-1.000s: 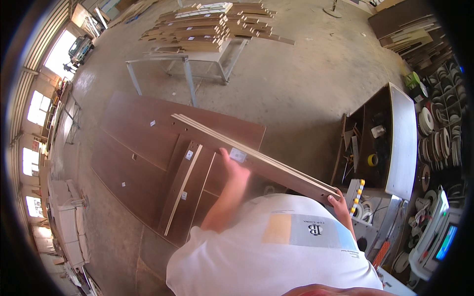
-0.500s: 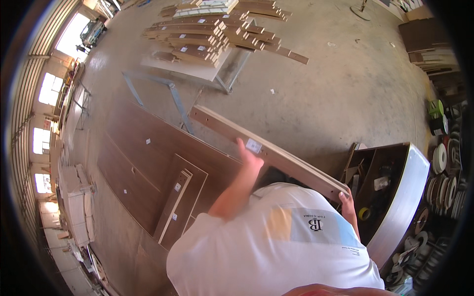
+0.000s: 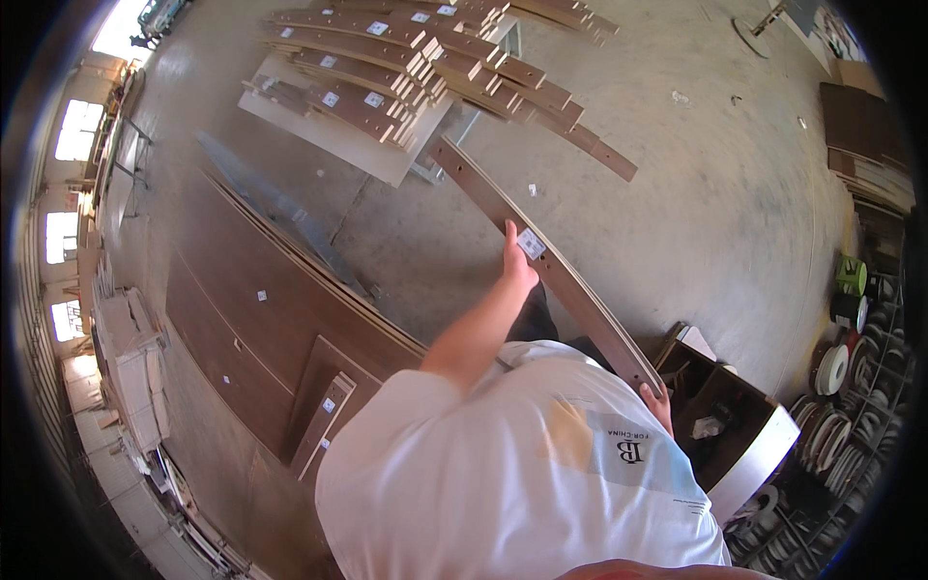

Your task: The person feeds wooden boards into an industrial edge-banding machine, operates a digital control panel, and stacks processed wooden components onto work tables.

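Note:
A long brown wooden board [image 3: 580, 298] with a white label and small drilled holes is held slantwise in front of my body, its far end toward the stacked boards. My left hand [image 3: 520, 259] grips it near the label, thumb on the brown face and the other fingers hidden behind. Around the near end closes my right hand [image 3: 656, 402], its thumb on the face. More than one board may be in the grip; the pale edge looks layered.
Stacks of labelled brown boards [image 3: 372, 58] lie on a low stand ahead. Large brown panels [image 3: 290, 300], with narrow boards [image 3: 324, 420] on top, are at left. A dark open cabinet [image 3: 730, 406] stands at right, beside racks of edging rolls [image 3: 831, 367].
The held board has swung to a steeper slant, its far end nearer the stacks. Both hands keep their grip. My view has shifted, and the stacks appear closer.

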`<state>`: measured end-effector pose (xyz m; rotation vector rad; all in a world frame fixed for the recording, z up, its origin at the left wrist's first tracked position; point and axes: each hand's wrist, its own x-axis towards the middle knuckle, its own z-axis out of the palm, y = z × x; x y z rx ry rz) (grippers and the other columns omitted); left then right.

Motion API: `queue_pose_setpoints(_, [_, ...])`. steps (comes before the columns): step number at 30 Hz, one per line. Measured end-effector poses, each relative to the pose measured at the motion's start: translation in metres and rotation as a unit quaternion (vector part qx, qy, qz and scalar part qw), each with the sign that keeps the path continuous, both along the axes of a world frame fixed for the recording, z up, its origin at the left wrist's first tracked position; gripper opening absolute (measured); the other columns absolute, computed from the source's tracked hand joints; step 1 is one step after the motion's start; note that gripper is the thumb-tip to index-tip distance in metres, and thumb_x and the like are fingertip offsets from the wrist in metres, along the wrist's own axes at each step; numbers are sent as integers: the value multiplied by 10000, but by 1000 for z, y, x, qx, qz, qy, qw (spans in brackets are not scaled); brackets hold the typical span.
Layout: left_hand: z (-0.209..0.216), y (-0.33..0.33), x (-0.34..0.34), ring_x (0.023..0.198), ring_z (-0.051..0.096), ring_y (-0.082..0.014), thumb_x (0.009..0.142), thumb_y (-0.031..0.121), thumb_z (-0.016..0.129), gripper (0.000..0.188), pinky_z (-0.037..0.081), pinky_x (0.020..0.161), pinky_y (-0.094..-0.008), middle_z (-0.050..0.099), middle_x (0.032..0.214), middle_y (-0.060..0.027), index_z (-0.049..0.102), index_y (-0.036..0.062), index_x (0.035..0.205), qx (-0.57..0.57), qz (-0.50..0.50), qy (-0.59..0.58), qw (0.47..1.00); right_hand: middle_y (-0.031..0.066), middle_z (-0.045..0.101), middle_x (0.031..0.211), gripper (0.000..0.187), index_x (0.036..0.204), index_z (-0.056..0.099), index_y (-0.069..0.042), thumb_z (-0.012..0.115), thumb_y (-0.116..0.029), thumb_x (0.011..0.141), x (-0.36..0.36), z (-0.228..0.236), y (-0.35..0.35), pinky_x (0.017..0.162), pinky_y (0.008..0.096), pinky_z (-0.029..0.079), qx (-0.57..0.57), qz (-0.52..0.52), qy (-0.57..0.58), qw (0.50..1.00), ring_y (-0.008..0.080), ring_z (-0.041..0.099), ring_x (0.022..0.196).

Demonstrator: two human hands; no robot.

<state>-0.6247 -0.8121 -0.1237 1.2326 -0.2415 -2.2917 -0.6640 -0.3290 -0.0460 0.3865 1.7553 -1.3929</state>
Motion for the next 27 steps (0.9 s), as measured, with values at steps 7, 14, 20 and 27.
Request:
queue_pose_setpoints(7, [-26, -116, -41, 1244, 582, -290, 943, 717, 509, 748, 419, 1099, -515, 637, 1337, -94, 583, 80, 1329, 55, 31, -59, 996, 92, 637, 1265, 698, 1427, 497, 6, 792, -345, 901, -75, -8, -125, 1023, 321, 450, 22, 85, -33, 996, 187, 589, 1163])
queue_pose_setpoints(14, [-48, -168, -61, 1288, 548, -293, 969, 678, 508, 737, 394, 1119, -520, 603, 1386, -111, 534, 67, 1382, 74, 31, -78, 994, 54, 611, 1293, 587, 1430, 502, -68, 696, -377, 970, -115, -64, -163, 991, 350, 494, 97, 123, -106, 982, 182, 583, 1197])
queue_pose_setpoints(20, [-68, -161, -61, 1274, 544, -275, 965, 680, 513, 773, 383, 1117, -482, 581, 1398, -82, 455, 86, 1457, 47, 43, -71, 995, 32, 612, 1311, 563, 1410, 523, -112, 703, -398, 959, -148, -79, -172, 1044, 455, 450, 54, 73, -144, 985, 193, 562, 1242])
queue_pose_setpoints(27, [-78, -169, -67, 1261, 546, -246, 971, 665, 521, 722, 391, 1091, -462, 588, 1384, -58, 495, 102, 1421, 18, 68, -75, 995, 51, 608, 1322, 607, 1410, 520, -100, 729, -418, 937, -170, -97, -188, 1048, 452, 456, 83, 94, -150, 981, 209, 558, 1257])
